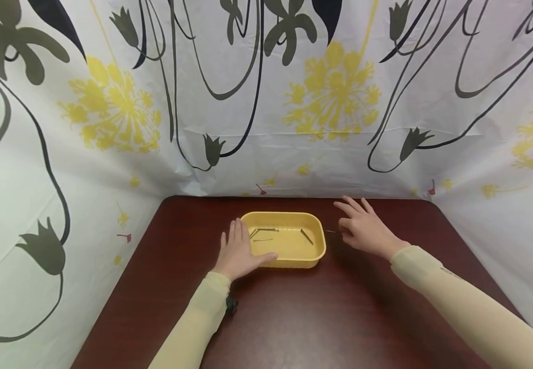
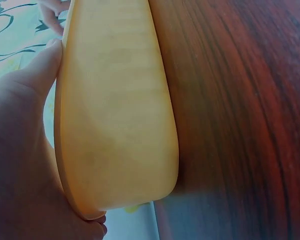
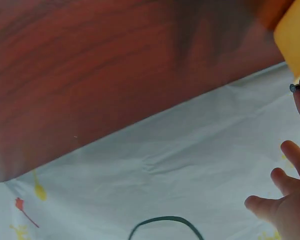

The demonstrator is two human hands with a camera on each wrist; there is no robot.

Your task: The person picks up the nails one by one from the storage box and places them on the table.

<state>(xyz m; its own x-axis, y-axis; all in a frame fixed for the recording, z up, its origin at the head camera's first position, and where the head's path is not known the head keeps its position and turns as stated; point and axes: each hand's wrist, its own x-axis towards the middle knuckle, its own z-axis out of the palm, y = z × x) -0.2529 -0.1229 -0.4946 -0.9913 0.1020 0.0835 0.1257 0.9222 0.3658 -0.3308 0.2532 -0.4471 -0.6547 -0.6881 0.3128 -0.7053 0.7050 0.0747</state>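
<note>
A yellow plastic tray (image 1: pixel 289 253) with rounded corners sits toward the far side of the table. Several nails (image 1: pixel 306 236) lie loose on its floor in two groups, left and right. My left hand (image 1: pixel 240 254) rests along the tray's left side, fingers straight and thumb stretched over the near rim. In the left wrist view, the thumb (image 2: pixel 47 62) touches the rim. Just past the tray's right edge, my right hand (image 1: pixel 363 229) pinches a thin nail (image 1: pixel 330 231) between thumb and index finger, its other fingers spread. The nail's head (image 3: pixel 292 88) shows at the fingertips in the right wrist view.
The dark red-brown wooden table (image 1: pixel 294 312) has rounded far corners. A white patterned curtain (image 1: pixel 266 113) with grey vines and yellow flowers hangs behind it and along both sides. A dark wrist strap (image 1: pixel 231 305) shows by the left sleeve.
</note>
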